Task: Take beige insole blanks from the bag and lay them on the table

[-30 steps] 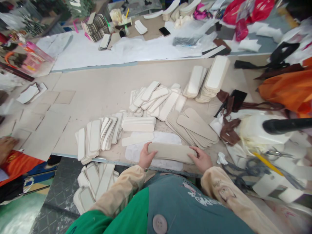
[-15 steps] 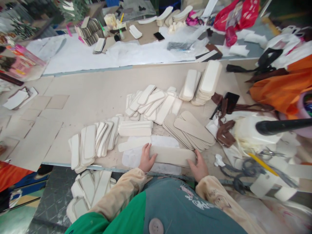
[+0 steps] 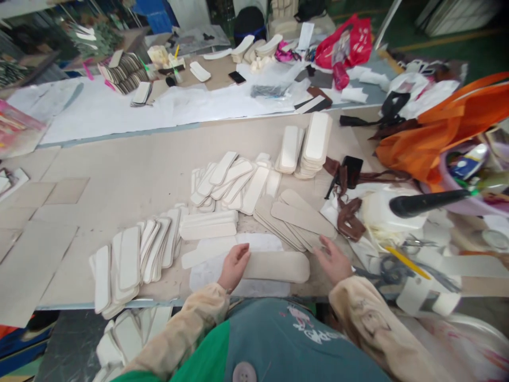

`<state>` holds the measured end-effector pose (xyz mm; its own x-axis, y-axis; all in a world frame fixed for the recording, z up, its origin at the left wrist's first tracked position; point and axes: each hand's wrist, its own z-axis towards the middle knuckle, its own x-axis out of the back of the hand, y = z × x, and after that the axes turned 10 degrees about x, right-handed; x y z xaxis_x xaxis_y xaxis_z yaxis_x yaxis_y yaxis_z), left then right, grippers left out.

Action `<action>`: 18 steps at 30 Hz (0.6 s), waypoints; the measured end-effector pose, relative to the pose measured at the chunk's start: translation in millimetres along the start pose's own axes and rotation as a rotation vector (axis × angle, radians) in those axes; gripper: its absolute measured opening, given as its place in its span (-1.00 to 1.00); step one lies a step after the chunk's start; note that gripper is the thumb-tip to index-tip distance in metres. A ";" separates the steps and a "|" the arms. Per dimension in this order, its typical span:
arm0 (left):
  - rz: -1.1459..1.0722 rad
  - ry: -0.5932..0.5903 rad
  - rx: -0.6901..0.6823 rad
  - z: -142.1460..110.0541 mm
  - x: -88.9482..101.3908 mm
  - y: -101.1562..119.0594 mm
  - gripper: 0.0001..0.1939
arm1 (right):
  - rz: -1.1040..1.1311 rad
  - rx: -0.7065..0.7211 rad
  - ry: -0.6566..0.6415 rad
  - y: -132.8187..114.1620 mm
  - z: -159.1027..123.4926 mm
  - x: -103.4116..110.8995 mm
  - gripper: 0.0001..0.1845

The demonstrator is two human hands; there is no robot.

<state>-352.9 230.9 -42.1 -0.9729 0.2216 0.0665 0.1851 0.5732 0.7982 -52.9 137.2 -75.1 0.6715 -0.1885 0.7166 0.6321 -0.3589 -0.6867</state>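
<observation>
A beige strip with rounded ends [image 3: 280, 266] lies crosswise before me on thin white sheets [image 3: 264, 242]. My left hand [image 3: 234, 267] is at its left end, fingers together and closed on that end; the fingertips' underside is hidden. Off the strip's right end, my right hand [image 3: 333, 260] is apart from it, holding nothing, with its fingers spread. Those fingers are nearest a fanned pile of similar beige strips [image 3: 298, 212]. A plain white strip [image 3: 207, 252] lies to the left of my left hand, below a small stack of white strips [image 3: 209, 224].
Rows of white strips [image 3: 129, 258] stand at the left, with a loose heap [image 3: 234, 180] and taller stacks [image 3: 317, 137] farther back. On the right are a white container with a black handle [image 3: 392, 212], a yellow pencil-like stick [image 3: 407, 262], scissors [image 3: 421, 243] and an orange bag [image 3: 441, 127].
My right hand has let go of the strip's right end and moved right, its fingers opening. My left hand stays at the left end. The camera view has shifted.
</observation>
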 end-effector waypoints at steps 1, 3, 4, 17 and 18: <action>-0.061 -0.092 0.095 1.6 -10.4 9.6 -0.68 | -0.035 0.012 -0.010 4.0 17.7 6.1 -0.36; -0.199 -0.267 0.285 9.2 -36.7 26.6 -0.68 | -0.153 -0.001 -0.080 11.1 55.3 14.6 -0.37; -0.263 -0.331 0.366 15.4 -51.6 33.3 -0.68 | -0.233 -0.022 -0.151 13.8 73.6 16.8 -0.37; -0.266 -0.202 0.728 102.8 -166.6 35.7 -0.74 | -0.437 -0.029 -0.400 19.2 152.2 -6.6 -0.32; -0.261 -0.184 0.742 105.4 -168.5 34.7 -0.73 | -0.433 -0.029 -0.409 17.8 151.8 -8.4 -0.32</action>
<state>-168.0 296.6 -88.8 -0.9709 0.0981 -0.2186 0.0623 0.9844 0.1648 11.4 271.2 -111.9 0.4534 0.3462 0.8213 0.8745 -0.3507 -0.3349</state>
